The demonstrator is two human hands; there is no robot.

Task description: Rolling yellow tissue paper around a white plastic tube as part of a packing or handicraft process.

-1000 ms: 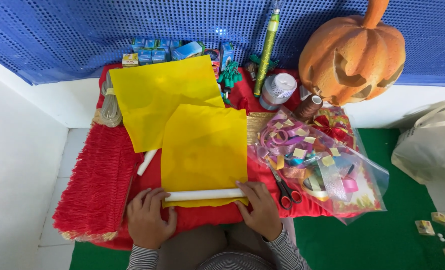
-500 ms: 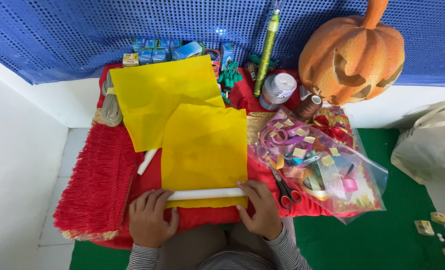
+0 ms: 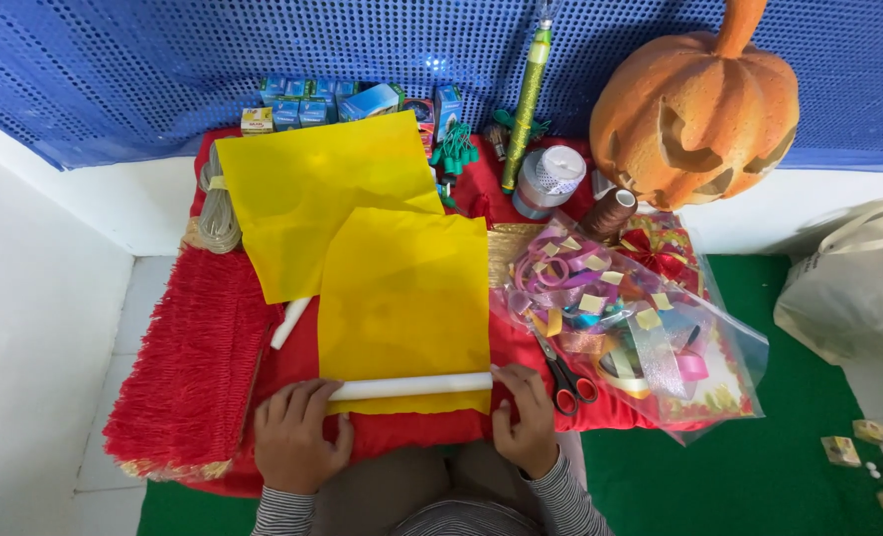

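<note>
A thin white tube (image 3: 411, 386) lies level across the near edge of a flat yellow sheet (image 3: 405, 298), at six o'clock.

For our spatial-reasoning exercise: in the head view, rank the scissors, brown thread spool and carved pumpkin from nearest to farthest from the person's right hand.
1. Scissors, just right of the right hand.
2. Brown thread spool, farther up, right.
3. Carved pumpkin, at the back right.

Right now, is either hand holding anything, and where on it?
Both hands press on the white tube lying across the yellow sheet: left hand at its left end, right hand at its right end. Nothing is lifted.
</note>
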